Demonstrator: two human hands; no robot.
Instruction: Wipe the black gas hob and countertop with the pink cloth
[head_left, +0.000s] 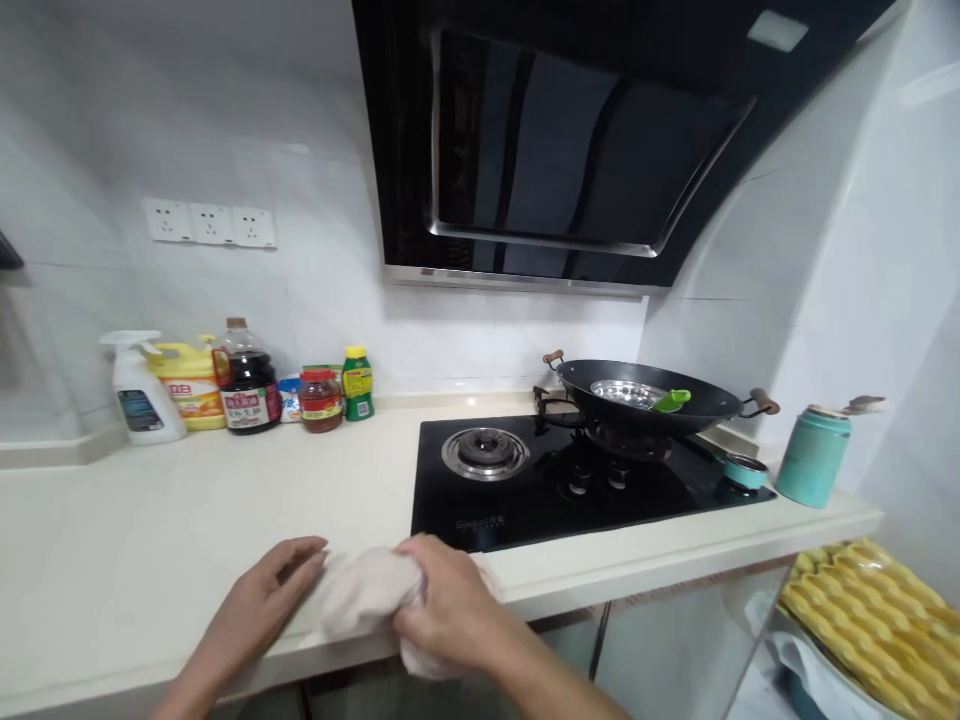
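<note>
My right hand (454, 610) is closed around a crumpled whitish cloth (373, 592) at the front edge of the pale countertop (262, 510). Part of the cloth hangs below that edge, and part shows behind my wrist. Just left of the cloth is my left hand (266, 592), holding nothing. Its thumb and fingers are apart and loosely curved, low over the counter; whether they touch the surface I cannot tell. Beyond the cloth lies the black gas stove (480, 515), its left burner (487, 452) bare.
A wok (694, 405) with a perforated steel ladle (626, 393) stands on the right burner. A teal canister (815, 457) is at the right end, above yellow egg trays (870, 620). Several bottles, including soy sauce (251, 390), line the back wall. The range hood (570, 150) overhangs the stove.
</note>
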